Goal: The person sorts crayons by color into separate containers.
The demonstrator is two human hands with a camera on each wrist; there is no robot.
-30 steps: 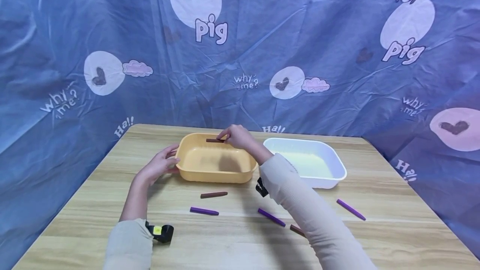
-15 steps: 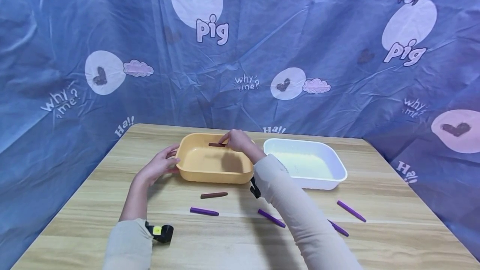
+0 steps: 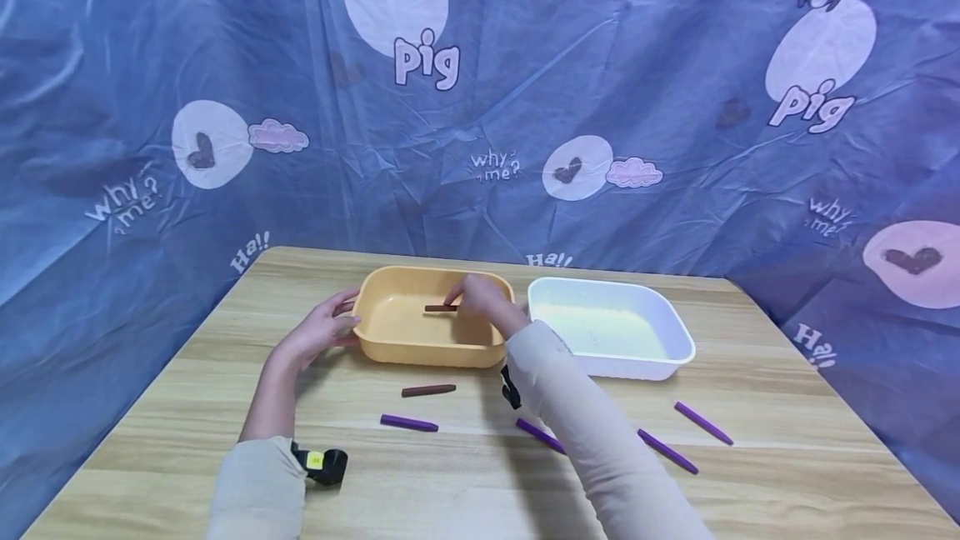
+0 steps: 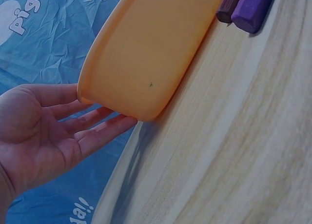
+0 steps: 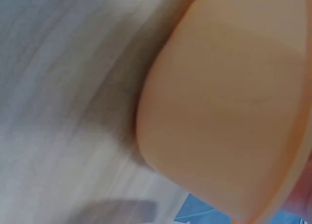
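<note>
My right hand [image 3: 480, 300] pinches a brown crayon [image 3: 439, 308] low inside the orange basin [image 3: 431, 354]. The crayon lies about level; whether it touches the basin floor I cannot tell. At the basin's left end, my left hand [image 3: 318, 333] rests its outstretched fingers against the outer wall and rim. The left wrist view shows these fingers [image 4: 105, 131] nearly straight, touching the basin wall [image 4: 141, 63]. The right wrist view is mostly filled by the basin's outer side [image 5: 219, 102], with only a sliver of the right hand [image 5: 300, 197] behind the rim.
Right of the orange basin stands a white basin [image 3: 637, 369]. On the wooden table in front lie a brown crayon [image 3: 428, 391] and several purple ones, such as this purple crayon [image 3: 408, 422]. My right sleeve [image 3: 592, 432] covers part of the table. A blue curtain [image 3: 480, 107] hangs behind.
My right hand has gone down into the orange basin with the brown crayon. Its forearm has shifted, uncovering a purple crayon and hiding a brown one. The left hand stays put.
</note>
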